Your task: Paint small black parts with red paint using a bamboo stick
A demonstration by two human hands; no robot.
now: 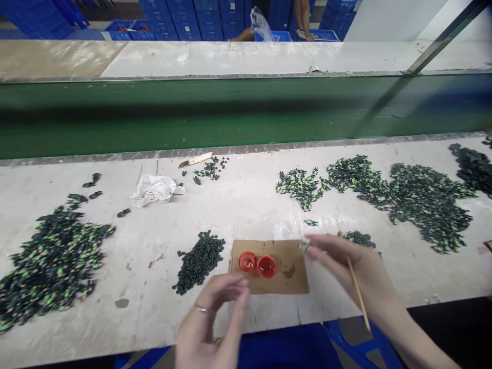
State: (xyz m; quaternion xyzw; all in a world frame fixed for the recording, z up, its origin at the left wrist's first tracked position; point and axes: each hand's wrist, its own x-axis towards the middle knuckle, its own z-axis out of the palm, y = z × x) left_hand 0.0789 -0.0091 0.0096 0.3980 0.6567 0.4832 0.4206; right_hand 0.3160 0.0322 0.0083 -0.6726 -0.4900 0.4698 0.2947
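Over the cardboard's lower left edge, my left hand [215,318] has its thumb and fingertips brought together; whatever is between them is too small and blurred to name. My right hand [346,261] pinches a small dark green figure [305,245] above the right edge of the cardboard [280,286]. A thin wooden stick [359,294] is also tucked in my right hand, pointing down. Two small red dishes, a left one [247,261] with a dark bit inside and a right one [266,267], rest on the cardboard. Beside it is a pile of small black discs [200,261].
Piles of black-and-green pieces lie at the left [57,261] and right [430,200]. A white cloth [156,189] and a knife-like tool [196,160] lie further back. Behind the green conveyor belt [230,113], a person's hands show near blue crates [188,20].
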